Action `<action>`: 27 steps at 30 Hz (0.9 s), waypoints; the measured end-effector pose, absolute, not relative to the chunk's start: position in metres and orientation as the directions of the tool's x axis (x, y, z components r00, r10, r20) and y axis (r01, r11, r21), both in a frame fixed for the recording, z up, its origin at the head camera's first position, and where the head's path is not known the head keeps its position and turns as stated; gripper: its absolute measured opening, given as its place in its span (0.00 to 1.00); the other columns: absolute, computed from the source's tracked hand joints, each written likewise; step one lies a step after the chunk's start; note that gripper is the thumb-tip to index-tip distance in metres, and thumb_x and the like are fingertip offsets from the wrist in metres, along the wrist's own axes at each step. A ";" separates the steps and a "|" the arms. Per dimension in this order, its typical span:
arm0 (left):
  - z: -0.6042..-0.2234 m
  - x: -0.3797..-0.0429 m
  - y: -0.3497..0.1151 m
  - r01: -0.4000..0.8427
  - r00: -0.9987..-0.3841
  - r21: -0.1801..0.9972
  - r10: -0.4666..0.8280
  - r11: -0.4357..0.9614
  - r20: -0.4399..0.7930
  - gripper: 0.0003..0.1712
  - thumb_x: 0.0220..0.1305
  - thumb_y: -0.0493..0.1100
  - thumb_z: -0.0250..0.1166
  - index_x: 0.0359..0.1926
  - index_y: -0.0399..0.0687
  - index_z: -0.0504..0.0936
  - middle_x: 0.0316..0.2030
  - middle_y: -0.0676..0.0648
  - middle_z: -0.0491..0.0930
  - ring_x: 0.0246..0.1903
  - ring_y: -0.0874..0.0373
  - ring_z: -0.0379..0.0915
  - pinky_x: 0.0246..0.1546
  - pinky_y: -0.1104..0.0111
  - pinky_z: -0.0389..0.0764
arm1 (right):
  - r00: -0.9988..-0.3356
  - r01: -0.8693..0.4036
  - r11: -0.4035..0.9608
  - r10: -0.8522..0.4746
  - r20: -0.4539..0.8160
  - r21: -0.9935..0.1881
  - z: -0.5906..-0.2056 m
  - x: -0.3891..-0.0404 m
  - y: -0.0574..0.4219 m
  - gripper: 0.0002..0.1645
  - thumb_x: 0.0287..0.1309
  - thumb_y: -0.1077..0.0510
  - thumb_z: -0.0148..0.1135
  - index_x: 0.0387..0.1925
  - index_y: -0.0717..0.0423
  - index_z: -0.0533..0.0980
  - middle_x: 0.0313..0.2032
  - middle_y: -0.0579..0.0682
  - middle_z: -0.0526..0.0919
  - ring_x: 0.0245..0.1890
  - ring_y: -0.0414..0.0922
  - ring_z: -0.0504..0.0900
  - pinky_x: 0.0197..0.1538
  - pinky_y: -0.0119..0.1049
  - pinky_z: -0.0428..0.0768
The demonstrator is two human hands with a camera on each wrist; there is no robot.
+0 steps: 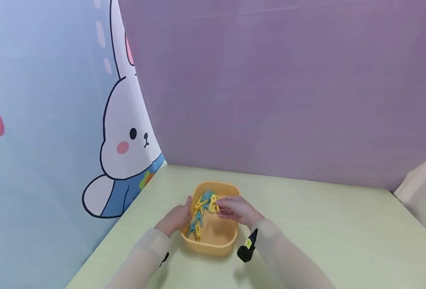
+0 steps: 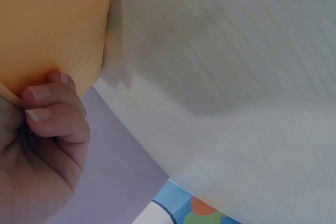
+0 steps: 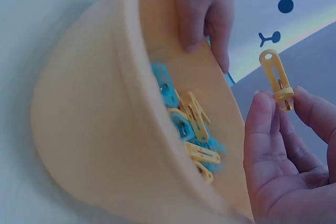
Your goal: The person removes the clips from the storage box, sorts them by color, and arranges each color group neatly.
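Two hands are at an orange tub (image 1: 213, 250). The right hand (image 1: 237, 209) is over the right part of the tub. Its thumb and fingertips are pinched close together, with one yellow clip (image 3: 276, 80) between them. The clip's end with the little hole pokes out, away from the fingers. The left hand (image 1: 177, 218) holds the tub's left rim, with its fingers bent against the outside wall.

More clips sit in the tub, mostly down its left side. Some are blue clips (image 3: 166, 86) and some are other yellow clips (image 3: 196, 119), all mixed up and touching.

Under the tub is a pale table (image 1: 328, 220). Behind the tub is a purple wall (image 1: 270, 88). Left of the tub, and farther back, is a big bunny picture (image 1: 126, 154). Just right of the tub, a black strap (image 1: 247, 247) shows at the right sleeve (image 1: 285, 253).
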State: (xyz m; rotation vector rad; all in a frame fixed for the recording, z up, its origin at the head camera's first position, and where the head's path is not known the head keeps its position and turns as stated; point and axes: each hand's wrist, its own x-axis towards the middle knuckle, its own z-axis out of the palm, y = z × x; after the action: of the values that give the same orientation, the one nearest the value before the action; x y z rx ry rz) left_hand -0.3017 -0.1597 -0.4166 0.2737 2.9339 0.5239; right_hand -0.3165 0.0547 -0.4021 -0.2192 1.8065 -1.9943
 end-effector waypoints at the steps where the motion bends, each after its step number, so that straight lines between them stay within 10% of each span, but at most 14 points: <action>1: -0.417 -0.302 -0.160 0.159 -0.972 0.352 0.209 0.922 -0.107 0.36 0.67 0.38 0.48 0.69 0.33 0.43 0.24 0.46 0.71 0.21 0.56 0.66 0.31 0.63 0.71 | -0.893 0.213 -0.056 -0.417 -0.171 -0.975 -0.402 -0.317 0.057 0.22 0.60 0.63 0.56 0.51 0.76 0.69 0.33 0.55 0.80 0.28 0.41 0.80 0.40 0.35 0.78; 27: -0.418 -0.300 -0.158 0.130 -0.975 0.376 0.188 0.918 -0.122 0.36 0.68 0.38 0.47 0.70 0.34 0.41 0.18 0.46 0.67 0.15 0.57 0.63 0.20 0.67 0.67 | -0.929 0.227 -0.108 -0.321 -0.182 -0.968 -0.384 -0.325 0.099 0.21 0.60 0.64 0.55 0.51 0.75 0.67 0.31 0.53 0.79 0.29 0.42 0.80 0.40 0.35 0.78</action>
State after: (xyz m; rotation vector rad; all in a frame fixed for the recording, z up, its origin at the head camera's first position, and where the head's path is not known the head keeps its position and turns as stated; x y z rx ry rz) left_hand -0.3003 -0.1584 -0.4185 0.2434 2.9225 0.5567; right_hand -0.3254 0.0985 -0.3837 -0.1038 1.8097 -2.0958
